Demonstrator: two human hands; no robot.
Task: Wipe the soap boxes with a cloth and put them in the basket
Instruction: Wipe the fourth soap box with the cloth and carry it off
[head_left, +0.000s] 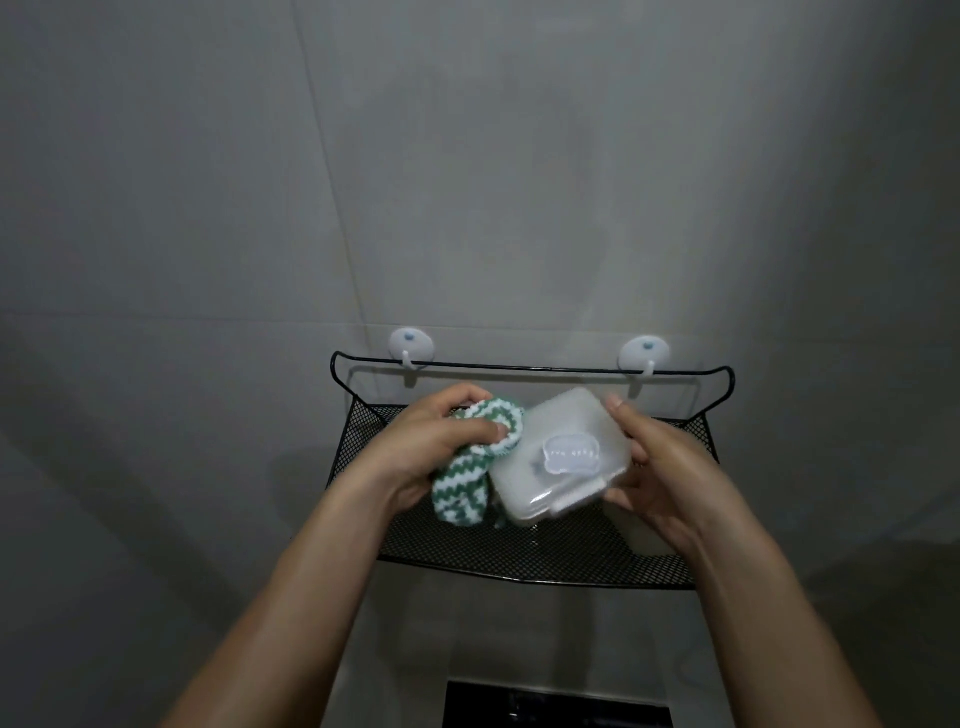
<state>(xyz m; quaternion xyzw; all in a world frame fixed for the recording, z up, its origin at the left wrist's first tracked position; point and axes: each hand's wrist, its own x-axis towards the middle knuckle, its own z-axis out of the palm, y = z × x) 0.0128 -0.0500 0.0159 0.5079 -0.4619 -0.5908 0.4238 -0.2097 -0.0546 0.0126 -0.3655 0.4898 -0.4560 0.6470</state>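
A translucent white soap box with a small clasp on its lid is held tilted above the black mesh basket. My right hand grips the box from its right side. My left hand is closed on a green-and-white zigzag cloth, bunched against the box's left edge, with its tail hanging down. Another pale shape lies in the basket below my right hand, mostly hidden.
The basket hangs by its black wire rail on two white wall hooks against a grey tiled wall. A dark fixture shows at the bottom edge.
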